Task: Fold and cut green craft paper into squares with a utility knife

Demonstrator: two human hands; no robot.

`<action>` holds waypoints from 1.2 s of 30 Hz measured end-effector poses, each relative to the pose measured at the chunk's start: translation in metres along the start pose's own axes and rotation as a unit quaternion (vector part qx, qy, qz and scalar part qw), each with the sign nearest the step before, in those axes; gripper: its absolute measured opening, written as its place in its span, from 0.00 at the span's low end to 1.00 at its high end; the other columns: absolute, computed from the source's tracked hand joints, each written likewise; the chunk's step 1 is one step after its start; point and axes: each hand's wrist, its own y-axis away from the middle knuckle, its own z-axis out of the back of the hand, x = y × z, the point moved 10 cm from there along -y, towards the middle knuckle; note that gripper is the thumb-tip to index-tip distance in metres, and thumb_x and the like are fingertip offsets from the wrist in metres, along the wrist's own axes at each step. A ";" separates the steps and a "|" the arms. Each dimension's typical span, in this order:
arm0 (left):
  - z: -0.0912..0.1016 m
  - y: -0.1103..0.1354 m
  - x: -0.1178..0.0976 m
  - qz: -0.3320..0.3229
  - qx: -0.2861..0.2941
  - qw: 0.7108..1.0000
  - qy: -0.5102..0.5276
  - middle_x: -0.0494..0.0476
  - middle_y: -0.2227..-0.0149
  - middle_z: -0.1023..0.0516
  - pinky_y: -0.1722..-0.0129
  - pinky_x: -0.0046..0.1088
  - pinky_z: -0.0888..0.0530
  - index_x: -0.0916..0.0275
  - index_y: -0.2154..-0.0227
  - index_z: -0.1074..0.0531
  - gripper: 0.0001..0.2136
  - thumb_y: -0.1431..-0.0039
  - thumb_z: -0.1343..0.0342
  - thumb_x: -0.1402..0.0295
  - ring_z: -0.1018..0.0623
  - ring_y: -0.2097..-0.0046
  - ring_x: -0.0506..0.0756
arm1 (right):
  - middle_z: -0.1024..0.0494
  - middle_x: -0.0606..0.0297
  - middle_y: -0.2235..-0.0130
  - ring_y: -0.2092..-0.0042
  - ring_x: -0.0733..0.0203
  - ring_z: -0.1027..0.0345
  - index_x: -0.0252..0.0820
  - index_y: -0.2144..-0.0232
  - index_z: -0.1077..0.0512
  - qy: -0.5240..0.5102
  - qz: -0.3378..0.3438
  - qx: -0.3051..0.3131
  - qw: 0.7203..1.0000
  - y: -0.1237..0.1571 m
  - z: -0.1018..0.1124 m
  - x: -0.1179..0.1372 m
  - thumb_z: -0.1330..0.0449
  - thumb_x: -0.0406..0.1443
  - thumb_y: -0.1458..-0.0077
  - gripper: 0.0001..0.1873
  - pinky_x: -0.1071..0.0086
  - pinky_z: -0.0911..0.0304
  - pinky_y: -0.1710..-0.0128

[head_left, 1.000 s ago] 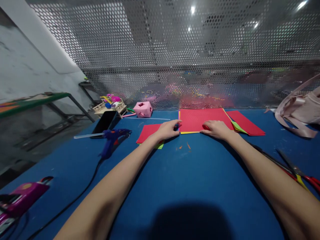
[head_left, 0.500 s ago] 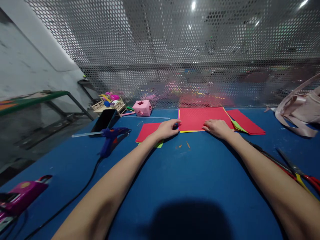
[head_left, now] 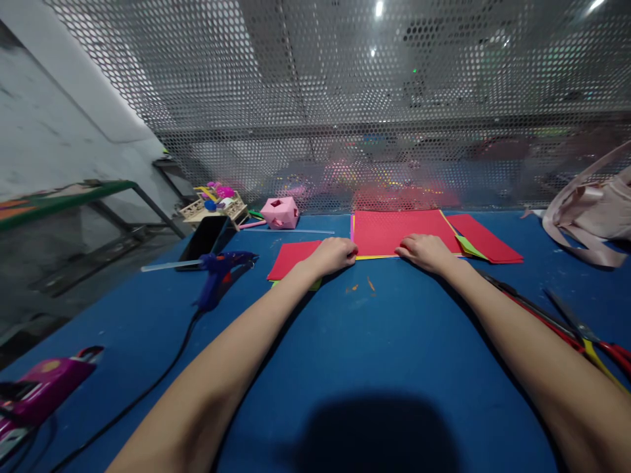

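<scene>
A stack of coloured paper (head_left: 389, 230), red on top with yellow and purple edges showing beneath, lies at the back of the blue table. My left hand (head_left: 336, 256) is closed at the stack's front left corner, fingertips pressed together on the edge. Over the front edge further right, my right hand (head_left: 422, 251) has its fingers bent and together on the paper; its thumb is partly hidden. A smaller red paper pile (head_left: 290, 258), with green below it, lies under and beside my left wrist. More red sheets (head_left: 486, 240) and a green piece (head_left: 470, 247) lie right of the stack.
A blue glue gun (head_left: 217, 272) with a cord, a black phone (head_left: 207, 238) and a pink paper box (head_left: 280, 213) are on the left. Scissors (head_left: 584, 332) lie by my right forearm. A perforated metal panel (head_left: 315, 125) rises behind the table (head_left: 374, 355).
My left hand's fingers, which were apart, have closed together at the stack's corner. My right hand has shifted slightly left along the front edge.
</scene>
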 end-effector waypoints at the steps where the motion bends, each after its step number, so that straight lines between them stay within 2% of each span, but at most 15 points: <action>1: -0.001 -0.001 0.000 -0.001 0.002 1.000 -0.003 0.61 0.59 0.19 0.60 0.29 0.29 0.62 0.64 0.22 0.11 0.44 0.50 0.73 0.21 0.58 0.58 | 0.27 0.57 0.48 0.52 0.55 0.29 0.40 0.49 0.31 0.000 0.001 0.000 1.000 0.000 0.000 0.000 0.42 0.42 0.37 0.17 0.55 0.31 0.54; 5: 0.000 -0.007 0.000 0.000 0.005 1.000 -0.006 0.61 0.62 0.19 0.61 0.28 0.29 0.62 0.68 0.22 0.10 0.46 0.49 0.75 0.21 0.60 0.57 | 0.26 0.58 0.50 0.54 0.56 0.29 0.39 0.51 0.30 -0.002 0.004 -0.004 1.000 0.000 0.003 0.002 0.43 0.44 0.37 0.17 0.56 0.31 0.54; 11: 0.008 -0.013 0.006 0.031 -0.014 0.999 0.017 0.60 0.65 0.19 0.64 0.29 0.31 0.62 0.71 0.23 0.10 0.46 0.49 0.74 0.22 0.63 0.58 | 0.23 0.50 0.53 0.54 0.51 0.28 0.40 0.56 0.26 -0.004 0.001 -0.015 1.000 0.002 0.009 0.004 0.57 0.52 0.34 0.28 0.65 0.39 0.61; 17: 0.016 -0.009 0.018 0.080 -0.053 0.992 0.086 0.55 0.70 0.19 0.68 0.26 0.33 0.61 0.72 0.24 0.10 0.45 0.51 0.72 0.23 0.68 0.54 | 0.22 0.49 0.54 0.53 0.48 0.28 0.38 0.57 0.25 -0.006 0.006 -0.013 1.000 0.001 0.009 0.008 0.58 0.50 0.33 0.28 0.62 0.38 0.59; 19: 0.019 -0.008 0.020 0.089 -0.069 0.987 0.114 0.55 0.70 0.19 0.68 0.26 0.33 0.62 0.71 0.24 0.10 0.45 0.52 0.73 0.24 0.69 0.53 | 0.23 0.51 0.54 0.53 0.50 0.28 0.37 0.57 0.26 -0.008 0.005 -0.016 1.000 0.000 0.010 0.010 0.56 0.49 0.33 0.26 0.60 0.36 0.57; 22: 0.023 -0.005 0.022 0.097 -0.095 0.978 0.155 0.55 0.71 0.21 0.67 0.26 0.32 0.63 0.70 0.25 0.09 0.45 0.52 0.73 0.25 0.69 0.53 | 0.26 0.56 0.50 0.52 0.54 0.29 0.39 0.52 0.29 -0.013 0.006 -0.020 1.000 -0.001 0.010 0.016 0.46 0.45 0.35 0.18 0.55 0.32 0.54; 25: 0.027 -0.003 0.023 0.100 -0.122 0.968 0.193 0.55 0.70 0.22 0.65 0.27 0.31 0.64 0.70 0.26 0.09 0.45 0.52 0.73 0.25 0.68 0.52 | 0.28 0.57 0.48 0.52 0.55 0.30 0.41 0.48 0.31 -0.020 0.000 -0.023 1.000 -0.003 0.008 0.019 0.42 0.42 0.38 0.18 0.55 0.31 0.53; 27: 0.029 -0.003 0.025 0.102 -0.141 0.961 0.216 0.56 0.64 0.22 0.63 0.28 0.30 0.64 0.65 0.26 0.09 0.46 0.50 0.73 0.25 0.65 0.52 | 0.28 0.57 0.47 0.52 0.55 0.30 0.41 0.48 0.31 -0.028 -0.009 -0.030 0.999 -0.004 0.006 0.017 0.42 0.41 0.37 0.18 0.55 0.31 0.54; 29: 0.028 -0.003 0.027 0.103 -0.152 0.953 0.241 0.58 0.56 0.23 0.61 0.28 0.29 0.64 0.56 0.27 0.15 0.48 0.48 0.74 0.24 0.63 0.52 | 0.28 0.57 0.47 0.52 0.55 0.30 0.41 0.48 0.31 -0.038 -0.016 -0.041 0.998 -0.004 0.006 0.014 0.42 0.41 0.37 0.18 0.55 0.31 0.54; 31: 0.023 -0.006 0.028 0.104 -0.149 0.947 0.264 0.57 0.56 0.23 0.61 0.27 0.28 0.64 0.51 0.29 0.19 0.48 0.47 0.73 0.24 0.64 0.51 | 0.28 0.57 0.48 0.52 0.55 0.29 0.41 0.48 0.31 -0.050 -0.017 -0.057 0.997 -0.004 0.008 0.011 0.42 0.41 0.37 0.18 0.55 0.30 0.54; 33: 0.015 -0.010 0.029 0.108 -0.140 0.944 0.280 0.54 0.63 0.21 0.63 0.27 0.29 0.65 0.56 0.25 0.15 0.46 0.47 0.71 0.24 0.66 0.52 | 0.27 0.58 0.49 0.53 0.56 0.29 0.40 0.49 0.31 -0.062 -0.012 -0.081 0.995 -0.003 0.014 0.010 0.42 0.41 0.37 0.17 0.56 0.30 0.55; 36: 0.005 -0.014 0.032 0.122 -0.143 0.938 0.292 0.53 0.71 0.22 0.65 0.27 0.31 0.65 0.69 0.24 0.09 0.43 0.48 0.69 0.25 0.67 0.54 | 0.26 0.53 0.50 0.50 0.54 0.31 0.37 0.52 0.29 -0.077 0.016 -0.136 0.988 0.000 0.032 0.019 0.49 0.38 0.33 0.14 0.56 0.34 0.51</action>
